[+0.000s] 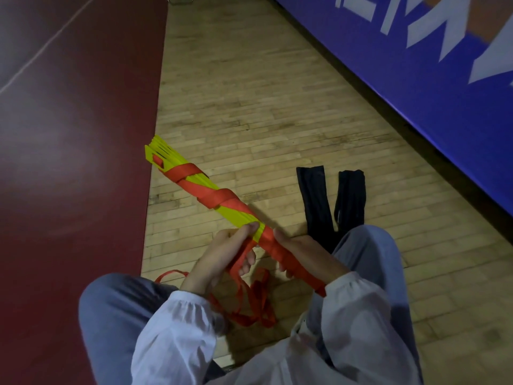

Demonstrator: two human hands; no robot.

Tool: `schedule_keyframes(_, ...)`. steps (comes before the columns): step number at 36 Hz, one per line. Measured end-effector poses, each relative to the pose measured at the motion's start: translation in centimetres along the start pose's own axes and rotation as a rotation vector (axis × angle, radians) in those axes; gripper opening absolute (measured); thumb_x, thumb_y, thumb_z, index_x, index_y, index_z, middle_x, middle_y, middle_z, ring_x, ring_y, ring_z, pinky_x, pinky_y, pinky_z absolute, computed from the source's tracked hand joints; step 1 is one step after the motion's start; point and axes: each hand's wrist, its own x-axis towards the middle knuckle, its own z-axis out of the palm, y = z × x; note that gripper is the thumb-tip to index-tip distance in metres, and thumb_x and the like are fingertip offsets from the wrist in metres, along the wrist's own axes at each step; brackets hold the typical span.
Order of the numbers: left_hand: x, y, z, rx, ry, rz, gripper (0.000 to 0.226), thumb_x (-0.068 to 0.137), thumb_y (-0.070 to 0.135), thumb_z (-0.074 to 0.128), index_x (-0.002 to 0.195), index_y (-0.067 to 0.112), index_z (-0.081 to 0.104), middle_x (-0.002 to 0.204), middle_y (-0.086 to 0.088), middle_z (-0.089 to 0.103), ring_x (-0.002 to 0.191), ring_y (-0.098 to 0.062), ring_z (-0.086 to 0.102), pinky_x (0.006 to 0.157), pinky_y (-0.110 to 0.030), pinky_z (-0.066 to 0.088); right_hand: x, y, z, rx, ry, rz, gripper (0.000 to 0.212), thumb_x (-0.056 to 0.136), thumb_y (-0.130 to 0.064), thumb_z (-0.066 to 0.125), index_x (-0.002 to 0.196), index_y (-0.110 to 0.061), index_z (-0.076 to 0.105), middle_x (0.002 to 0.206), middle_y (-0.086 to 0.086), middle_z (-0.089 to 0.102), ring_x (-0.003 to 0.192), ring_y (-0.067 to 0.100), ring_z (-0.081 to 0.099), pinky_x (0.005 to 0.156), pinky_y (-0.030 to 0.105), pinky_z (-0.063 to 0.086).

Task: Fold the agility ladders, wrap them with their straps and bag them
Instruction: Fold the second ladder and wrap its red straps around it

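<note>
Ladder point(238, 215) yellow, red strap point(212, 196) round it in diagonal spiral bands. Bags point(313, 195) plain black. Floor point(249, 93) pale wood planks; painted zone point(69, 148) dark maroon, thin white line. Banner point(444, 101) blue, white lettering. Sleeves point(177, 329) white, trousers point(111, 315) grey-blue.

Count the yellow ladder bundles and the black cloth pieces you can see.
Ladder bundle: 1
Black pieces: 2
Total: 3

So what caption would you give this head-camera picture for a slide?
Right hand grips the folded yellow ladder while the left hand holds the red strap, partly wrapped round it.
</note>
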Motion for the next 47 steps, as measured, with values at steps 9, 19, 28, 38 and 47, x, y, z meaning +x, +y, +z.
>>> schedule_keyframes(9,-0.2,1.1,-1.8,0.034,-0.246,-0.152,0.058,0.089,0.058,0.048,0.117,0.009,0.057,0.075,-0.018,0.066,0.051,-0.024,0.062,0.05,-0.027,0.054,-0.4,-0.1,0.0,0.053,0.137,-0.083,0.082,0.066,-0.082,0.051,0.082,-0.005,0.072,0.072,0.01,0.069,0.065,0.018,0.063,0.072,0.037,0.048)
schedule_keyframes(19,-0.1,1.3,-2.0,0.11,-0.208,-0.09,0.059,0.091,0.055,0.048,0.098,0.0,0.066,0.061,-0.013,0.061,0.042,-0.017,0.052,0.042,-0.022,0.043,-0.1,-0.1,-0.3,-0.078,0.287,-0.098,0.08,0.049,-0.094,0.053,0.093,-0.029,0.07,0.084,-0.01,0.071,0.086,0.01,0.066,0.087,0.042,0.052)
schedule_keyframes(28,0.5,1.0,-1.2,-0.004,-0.118,-0.069,0.053,0.095,0.047,0.047,0.086,-0.001,0.065,0.056,-0.011,0.061,0.039,-0.016,0.051,0.039,-0.02,0.041,-0.5,-0.9,0.6,-0.197,0.369,-0.057,0.056,0.068,-0.073,0.064,0.104,-0.031,0.062,0.088,-0.018,0.061,0.087,0.007,0.06,0.078,0.03,0.048)
schedule_keyframes(38,0.7,0.5,-0.4,-0.051,-0.016,-0.06,0.045,0.1,0.033,0.045,0.076,-0.001,0.062,0.045,-0.007,0.055,0.03,-0.013,0.045,0.033,-0.016,0.035,-0.2,-0.3,1.2,-0.215,0.39,-0.059,0.055,0.067,-0.066,0.072,0.104,-0.027,0.061,0.095,-0.01,0.064,0.094,0.013,0.061,0.088,0.04,0.05)
schedule_keyframes(47,0.2,0.2,-0.7,-0.001,-0.028,0.011,0.041,0.099,0.025,0.046,0.078,-0.005,0.064,0.044,-0.008,0.054,0.03,-0.012,0.044,0.033,-0.017,0.035,-0.8,-0.9,-0.4,-0.161,0.261,-0.068,0.071,0.075,-0.081,0.038,0.098,-0.021,0.065,0.087,-0.001,0.065,0.083,0.016,0.063,0.072,0.029,0.045)
